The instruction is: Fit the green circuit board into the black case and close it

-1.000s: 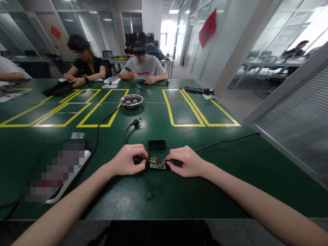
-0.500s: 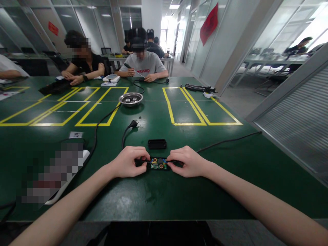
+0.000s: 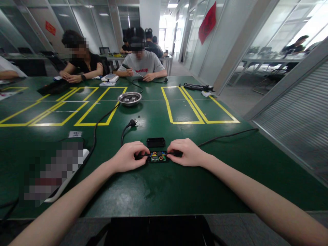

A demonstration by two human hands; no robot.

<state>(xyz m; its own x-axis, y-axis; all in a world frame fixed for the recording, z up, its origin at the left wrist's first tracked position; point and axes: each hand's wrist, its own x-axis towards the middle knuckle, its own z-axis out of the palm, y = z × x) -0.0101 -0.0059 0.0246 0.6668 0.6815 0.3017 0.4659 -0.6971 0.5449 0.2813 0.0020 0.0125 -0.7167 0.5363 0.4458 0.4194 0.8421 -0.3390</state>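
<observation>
A small green circuit board [image 3: 157, 157] with copper coils lies in a black shell on the green table [image 3: 159, 191]. My left hand [image 3: 129, 157] is closed in a pinch on the black cable at the board's left end. My right hand [image 3: 186, 152] pinches the cable at its right end. A black plastic cover [image 3: 155, 141] lies just behind the board. The left cable runs back to a black plug [image 3: 132, 122]; the right cable [image 3: 230, 134] trails off to the right.
A metal bowl [image 3: 129, 98] with small parts stands further back. A white power strip [image 3: 65, 174] and black cord [image 3: 98, 126] lie to the left. Yellow tape rectangles [image 3: 184, 106] mark the table. Other people sit working at the far side.
Both hands pressed the board down into the black shell and kept their pinch on the cables. The view tilted slightly, so everything sits a little higher in the frame.
</observation>
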